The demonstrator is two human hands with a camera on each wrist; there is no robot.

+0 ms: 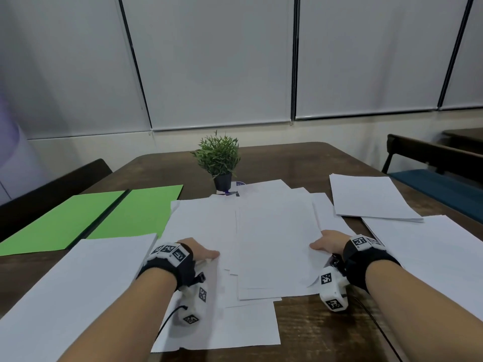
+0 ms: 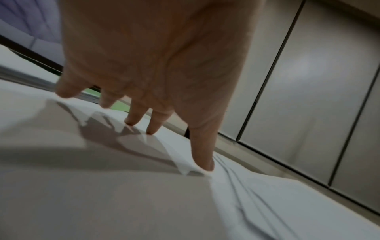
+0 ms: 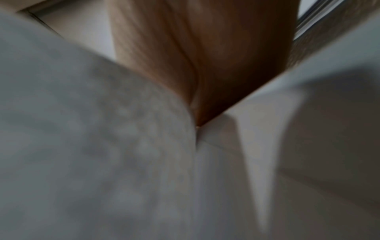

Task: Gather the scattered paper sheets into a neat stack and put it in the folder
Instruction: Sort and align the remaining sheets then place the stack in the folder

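A loose pile of white sheets (image 1: 274, 239) lies fanned out mid-table. My left hand (image 1: 203, 253) is at its left edge; in the left wrist view the left hand (image 2: 156, 65) has straight, spread fingers (image 2: 137, 116) touching a sheet (image 2: 267, 203), with the thumb against the pile's edge. My right hand (image 1: 326, 242) holds the pile's right edge, thumb on top, fingers hidden beneath. In the blurred right wrist view, the right hand (image 3: 201, 56) disappears between sheets (image 3: 82, 146). The open green folder (image 1: 78, 220) lies flat at the left.
More white sheets lie apart: a small stack (image 1: 371, 197) at back right, one (image 1: 439, 257) at far right, one (image 1: 78, 288) at front left, one (image 1: 235, 327) under the pile. A potted plant (image 1: 219, 158) stands behind the pile. Brown table (image 1: 313, 330); dark seats on both sides.
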